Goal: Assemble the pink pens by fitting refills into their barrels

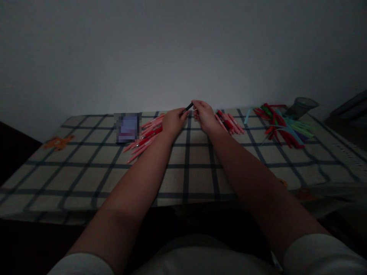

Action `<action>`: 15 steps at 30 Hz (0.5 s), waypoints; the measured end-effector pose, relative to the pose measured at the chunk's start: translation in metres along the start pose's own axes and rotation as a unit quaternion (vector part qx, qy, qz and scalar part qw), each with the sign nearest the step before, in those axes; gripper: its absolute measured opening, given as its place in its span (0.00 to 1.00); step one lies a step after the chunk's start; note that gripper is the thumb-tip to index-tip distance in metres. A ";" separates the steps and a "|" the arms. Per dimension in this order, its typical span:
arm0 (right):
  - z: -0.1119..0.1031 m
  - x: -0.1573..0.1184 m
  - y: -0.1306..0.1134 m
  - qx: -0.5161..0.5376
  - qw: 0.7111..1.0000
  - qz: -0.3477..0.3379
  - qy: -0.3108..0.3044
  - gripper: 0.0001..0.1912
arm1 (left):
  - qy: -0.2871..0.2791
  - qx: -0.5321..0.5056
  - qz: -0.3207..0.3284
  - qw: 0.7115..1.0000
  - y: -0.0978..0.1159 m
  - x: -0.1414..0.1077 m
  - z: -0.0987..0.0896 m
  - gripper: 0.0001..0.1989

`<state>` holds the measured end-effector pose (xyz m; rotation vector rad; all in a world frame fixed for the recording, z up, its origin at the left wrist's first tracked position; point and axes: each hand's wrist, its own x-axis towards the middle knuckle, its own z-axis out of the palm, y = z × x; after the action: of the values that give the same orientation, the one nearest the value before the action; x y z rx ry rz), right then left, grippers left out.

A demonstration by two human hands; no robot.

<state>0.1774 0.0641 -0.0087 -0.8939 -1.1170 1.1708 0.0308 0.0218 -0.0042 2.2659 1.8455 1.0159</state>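
Observation:
A dark, slim pen (187,107) is held up near the back edge of the table, slanting up to the right. My left hand (173,121) pinches its lower end. The fingers of my right hand (203,114) close round its upper end. Beside my left hand lies a spread of pink and red pens (149,134), partly covered by the hand and forearm. A smaller group of pink, red and dark pens (231,123) lies just right of my right hand.
A blurred-out, dark-edged device (128,129) lies at the left. On the right are red, green and blue strips (282,130) and a grey mesh cup (302,107). The checked tablecloth (197,177) meets a plain wall. An orange figure (59,143) shows far left.

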 end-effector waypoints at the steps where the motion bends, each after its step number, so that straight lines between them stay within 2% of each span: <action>1: 0.000 0.000 0.001 -0.004 1.000 0.003 0.004 0.22 | -0.001 0.004 -0.002 1.000 0.000 0.000 0.000 0.22; 5: 0.001 0.000 0.003 -0.007 1.000 0.001 0.007 0.26 | 0.002 0.006 0.003 1.000 -0.001 0.000 0.002 0.21; 12: -0.001 0.001 0.002 0.016 1.000 -0.008 -0.007 0.20 | 0.006 -0.016 0.012 1.000 -0.003 0.001 0.002 0.21; 15: 0.000 0.001 0.003 -0.005 1.000 -0.004 0.002 0.24 | 0.003 -0.011 0.007 1.000 -0.002 0.000 0.001 0.21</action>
<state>0.1771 0.0661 -0.0112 -0.8982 -1.1246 1.1569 0.0298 0.0229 -0.0058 2.2693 1.8135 1.0417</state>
